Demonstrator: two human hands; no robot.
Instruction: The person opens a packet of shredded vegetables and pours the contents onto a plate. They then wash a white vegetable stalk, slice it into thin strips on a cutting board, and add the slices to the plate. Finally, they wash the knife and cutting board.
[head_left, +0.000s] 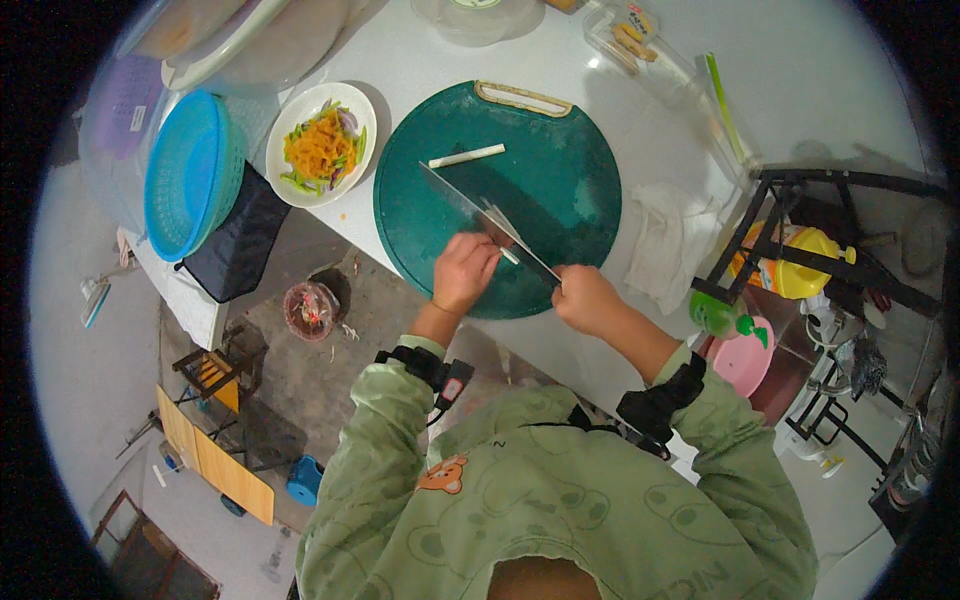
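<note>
My right hand grips the handle of a wide-bladed kitchen knife, whose blade slants up and left across a round green cutting board. Beside the blade, the fingers of my left hand are bent over a short white vegetable stick and press it on the board. Thin white slivers lie along the far side of the blade. A longer white stick rests alone near the knife's tip.
A white plate of shredded orange, green and purple vegetables stands left of the board. Farther left is a blue plastic basket. A white cloth lies to the right, near a black metal rack. A lined waste bin is on the floor.
</note>
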